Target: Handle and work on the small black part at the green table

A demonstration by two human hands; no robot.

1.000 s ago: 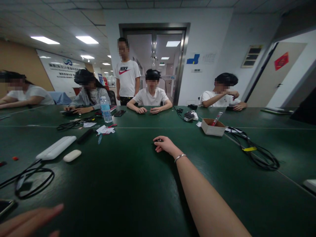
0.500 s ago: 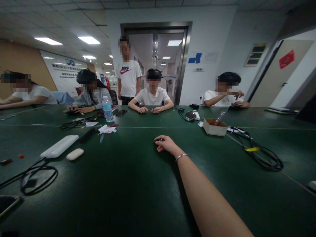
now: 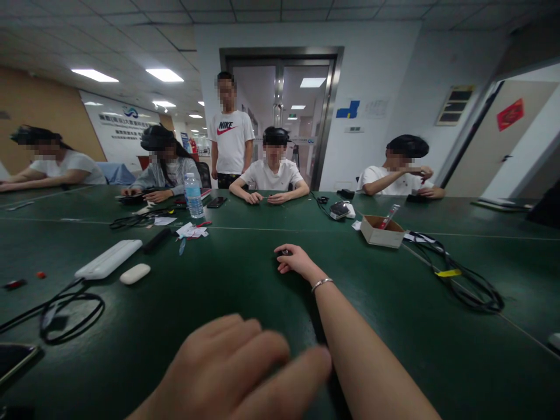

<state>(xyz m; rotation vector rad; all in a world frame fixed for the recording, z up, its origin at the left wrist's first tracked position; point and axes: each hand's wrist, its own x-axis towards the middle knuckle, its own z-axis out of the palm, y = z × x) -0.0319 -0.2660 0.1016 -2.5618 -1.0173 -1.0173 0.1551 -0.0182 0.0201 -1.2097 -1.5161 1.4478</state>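
My right hand (image 3: 296, 261) rests on the green table (image 3: 236, 280) ahead of me, its wrist in a silver bangle (image 3: 322, 284). The fingers are closed around a small dark, shiny object (image 3: 285, 252), largely covered by them, so its kind is unclear. Close to the camera, my left hand (image 3: 236, 370) hangs over the near part of the table, slightly blurred. Its fingers are loosely bent with a gap between them, and I see nothing held there. It is apart from the right hand, beside the right forearm in view.
To the left lie a white power bank (image 3: 109, 259), a white oval case (image 3: 135, 274), looped black cable (image 3: 72, 318) and a phone (image 3: 17, 361). A water bottle (image 3: 193, 195) stands farther back. At right are a small open box (image 3: 382, 234) and coiled cable (image 3: 472, 286). Several people sit opposite; one stands.
My left hand has come into view at the bottom, over the near table. The right hand keeps its place with the small dark object. The camera view has tilted slightly upward.
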